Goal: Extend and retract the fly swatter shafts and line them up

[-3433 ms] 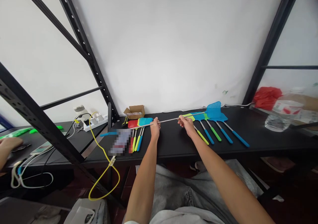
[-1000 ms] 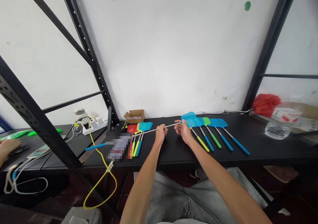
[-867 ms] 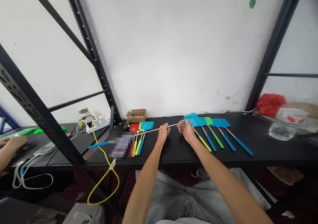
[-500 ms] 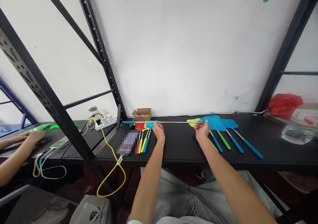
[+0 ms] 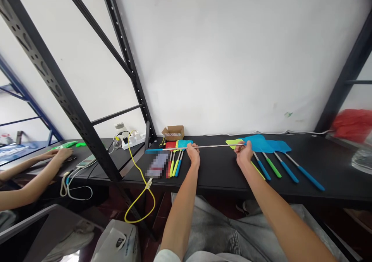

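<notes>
The worktop (image 5: 215, 169) is smooth and dull. Held over it, the swatter (image 5: 216, 146) has a thin, shiny metal rod (image 5: 209, 146) and a plastic handle (image 5: 155, 151). The green handle (image 5: 274, 168) lying on the worktop looks like smooth plastic too. The little box (image 5: 173, 132) at its back is dull card. The wall (image 5: 232, 60) behind it is matt and mostly smooth. Below it, the trousers (image 5: 215, 235) are faded cloth.

left hand (image 5: 194, 156): fingers curled | right hand (image 5: 244, 153): fingers curled | well apart
</notes>
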Demonstrator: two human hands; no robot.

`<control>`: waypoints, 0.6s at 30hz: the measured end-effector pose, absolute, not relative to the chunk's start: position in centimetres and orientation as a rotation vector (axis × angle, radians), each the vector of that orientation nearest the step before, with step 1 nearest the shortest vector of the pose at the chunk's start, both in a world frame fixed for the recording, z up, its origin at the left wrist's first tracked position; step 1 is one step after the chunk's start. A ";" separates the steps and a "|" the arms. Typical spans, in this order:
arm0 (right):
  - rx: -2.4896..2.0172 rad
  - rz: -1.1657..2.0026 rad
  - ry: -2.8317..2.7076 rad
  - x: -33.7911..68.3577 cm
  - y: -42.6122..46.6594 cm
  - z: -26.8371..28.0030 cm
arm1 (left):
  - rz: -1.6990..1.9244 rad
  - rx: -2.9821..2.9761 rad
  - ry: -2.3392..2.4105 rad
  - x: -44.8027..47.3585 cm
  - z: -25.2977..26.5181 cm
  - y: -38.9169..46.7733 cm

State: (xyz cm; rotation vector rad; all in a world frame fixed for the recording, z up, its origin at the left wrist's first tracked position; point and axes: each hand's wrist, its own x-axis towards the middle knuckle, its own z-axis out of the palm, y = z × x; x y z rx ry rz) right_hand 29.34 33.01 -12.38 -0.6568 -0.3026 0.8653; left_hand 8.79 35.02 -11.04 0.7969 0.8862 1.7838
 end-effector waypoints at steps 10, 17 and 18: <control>-0.671 0.947 -0.480 29.1 33.2 -12.7 | 1.580 1.058 0.823 9.2 -11.5 34.5; -0.687 1.031 -0.802 27.3 32.7 -12.9 | 1.414 1.179 0.759 10.3 -11.8 33.9; -0.687 1.044 -0.830 27.1 32.7 -12.9 | 1.394 1.174 0.758 10.4 -11.8 33.9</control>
